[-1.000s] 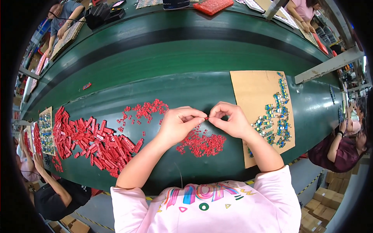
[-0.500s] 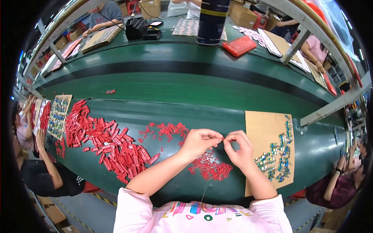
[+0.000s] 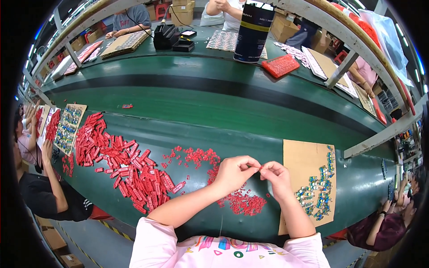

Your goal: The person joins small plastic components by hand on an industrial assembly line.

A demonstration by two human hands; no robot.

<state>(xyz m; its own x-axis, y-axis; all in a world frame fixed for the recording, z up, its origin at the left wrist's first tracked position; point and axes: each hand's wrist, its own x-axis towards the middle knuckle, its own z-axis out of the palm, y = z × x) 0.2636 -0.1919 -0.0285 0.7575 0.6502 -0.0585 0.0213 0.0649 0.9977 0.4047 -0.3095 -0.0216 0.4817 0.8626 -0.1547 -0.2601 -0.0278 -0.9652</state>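
Observation:
My left hand (image 3: pixel 235 173) and my right hand (image 3: pixel 276 177) meet fingertip to fingertip above the green table, pinching a tiny red part (image 3: pixel 259 167) between them. Just below them lies a small heap of little red pieces (image 3: pixel 243 203). More small red pieces (image 3: pixel 199 156) are scattered to the left of my hands. A big pile of longer red strips (image 3: pixel 127 167) covers the table further left. To the right, a brown cardboard sheet (image 3: pixel 306 163) carries rows of small blue and green assembled parts (image 3: pixel 315 196).
A dark conveyor belt (image 3: pixel 223 87) runs across the middle. Beyond it sit a dark cylinder (image 3: pixel 253 31), a red tray (image 3: pixel 280 65) and black devices (image 3: pixel 172 38). Other people work at the left edge, lower right and far side. A second cardboard sheet (image 3: pixel 69 127) lies at left.
The view has shifted, so my hands now sit lower and further right in the picture. They stay pressed together over the small red heap, fingers still working the same tiny part.

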